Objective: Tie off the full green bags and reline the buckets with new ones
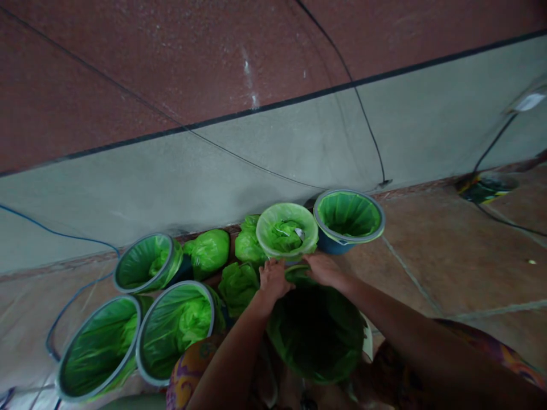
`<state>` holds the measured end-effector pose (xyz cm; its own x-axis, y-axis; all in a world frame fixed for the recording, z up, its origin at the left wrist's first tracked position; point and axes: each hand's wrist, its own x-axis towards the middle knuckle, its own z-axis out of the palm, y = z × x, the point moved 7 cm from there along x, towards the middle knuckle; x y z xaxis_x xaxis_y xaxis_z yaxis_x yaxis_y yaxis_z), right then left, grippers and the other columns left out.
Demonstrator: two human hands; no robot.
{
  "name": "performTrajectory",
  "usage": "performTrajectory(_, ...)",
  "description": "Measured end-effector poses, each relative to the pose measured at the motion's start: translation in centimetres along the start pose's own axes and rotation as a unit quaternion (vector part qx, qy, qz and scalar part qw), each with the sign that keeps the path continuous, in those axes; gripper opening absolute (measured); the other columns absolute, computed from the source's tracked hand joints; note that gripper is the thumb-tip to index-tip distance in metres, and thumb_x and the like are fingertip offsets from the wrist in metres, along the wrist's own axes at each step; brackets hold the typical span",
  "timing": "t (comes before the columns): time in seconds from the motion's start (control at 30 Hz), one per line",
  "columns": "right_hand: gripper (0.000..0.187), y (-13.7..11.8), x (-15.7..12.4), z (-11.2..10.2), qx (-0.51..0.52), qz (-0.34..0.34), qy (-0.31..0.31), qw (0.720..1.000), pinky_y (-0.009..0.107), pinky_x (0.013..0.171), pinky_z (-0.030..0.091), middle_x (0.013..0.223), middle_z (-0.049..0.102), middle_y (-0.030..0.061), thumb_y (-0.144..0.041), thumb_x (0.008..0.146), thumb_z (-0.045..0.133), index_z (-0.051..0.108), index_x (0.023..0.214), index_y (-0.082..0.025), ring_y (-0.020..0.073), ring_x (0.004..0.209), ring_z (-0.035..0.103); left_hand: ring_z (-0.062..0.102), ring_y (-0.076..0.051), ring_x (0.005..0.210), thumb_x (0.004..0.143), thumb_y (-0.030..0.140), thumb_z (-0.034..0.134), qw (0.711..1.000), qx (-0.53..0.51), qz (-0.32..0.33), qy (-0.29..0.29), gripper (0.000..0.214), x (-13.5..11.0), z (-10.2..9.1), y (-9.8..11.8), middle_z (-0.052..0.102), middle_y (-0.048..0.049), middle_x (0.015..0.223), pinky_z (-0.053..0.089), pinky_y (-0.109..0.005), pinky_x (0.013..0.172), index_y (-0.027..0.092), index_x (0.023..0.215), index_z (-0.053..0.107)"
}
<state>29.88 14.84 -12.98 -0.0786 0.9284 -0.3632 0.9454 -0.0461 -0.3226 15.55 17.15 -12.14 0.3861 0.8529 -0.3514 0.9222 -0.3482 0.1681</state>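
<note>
Close to my body stands a bucket lined with a green plastic bag, its inside dark. My left hand is at the far left of its rim, fingers curled at the bag's edge. On the far right of that rim, my right hand grips the same edge, its fingertips partly hidden. Just beyond both hands is a pale bucket lined in green, with crumpled green plastic and a small white piece inside. A blue bucket with a grey rim, also lined in green, stands to its right.
Several grey-rimmed buckets with green liners lean at the left. Bunched green bags lie between them and the pale bucket. A blue cable runs over the tiled floor; black cables hang along the wall.
</note>
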Motion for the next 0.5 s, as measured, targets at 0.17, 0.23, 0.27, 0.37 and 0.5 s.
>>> performTrajectory(0.17,0.03,-0.6,0.5,1.2,-0.005,-0.031,0.0,1.0,0.031,0.088,0.048,0.111,0.071,0.0147,-0.016,0.088,0.049,0.068,0.111,-0.013,0.0257,0.107,0.065,0.052,-0.032,0.126,0.07,0.04,0.074,0.998,0.002,-0.054,-0.022,0.074,-1.2,-1.8,-2.7,0.055,-0.0147,0.136,0.045,-0.042,0.1,0.02,0.136,0.046)
performTrajectory(0.23,0.031,-0.4,0.7,2.0,-0.017,-0.026,-0.004,1.0,0.031,0.088,0.048,0.112,0.071,0.0156,-0.015,0.09,0.044,0.07,0.108,-0.013,0.0253,0.107,0.066,0.056,-0.031,0.122,0.072,0.039,0.072,0.995,0.009,-0.072,-0.068,0.067,-1.7,-1.7,-4.1,0.058,-0.0161,0.132,0.047,-0.039,0.097,0.017,0.132,0.05)
performTrajectory(0.27,0.031,-0.3,0.7,2.2,-0.025,-0.026,-0.005,0.999,0.03,0.088,0.048,0.111,0.071,0.0156,-0.015,0.09,0.044,0.07,0.106,-0.013,0.0251,0.108,0.065,0.059,-0.031,0.119,0.072,0.04,0.071,0.992,0.013,-0.077,-0.097,0.064,-2.0,-1.4,-4.6,0.061,-0.0166,0.13,0.048,-0.038,0.096,0.016,0.128,0.053)
performTrajectory(0.37,0.029,0.4,0.6,2.6,-0.032,-0.011,-0.004,0.999,0.028,0.084,0.048,0.106,0.073,0.0147,-0.019,0.09,0.046,0.072,0.102,-0.013,0.0247,0.105,0.067,0.062,-0.032,0.115,0.071,0.043,0.072,0.984,0.017,-0.082,-0.157,0.056,-2.7,-0.7,-5.6,0.066,-0.0166,0.123,0.05,-0.037,0.091,0.016,0.119,0.059)
performTrajectory(0.5,0.03,3.0,-0.3,2.3,-0.003,0.074,0.021,0.997,0.029,0.079,0.049,0.1,0.073,0.0147,-0.024,0.091,0.047,0.072,0.103,-0.014,0.0248,0.097,0.069,0.062,-0.031,0.116,0.072,0.043,0.071,0.988,0.01,-0.088,-0.128,0.055,-2.6,-1.0,-5.7,0.067,-0.0157,0.122,0.05,-0.036,0.091,0.017,0.119,0.058)
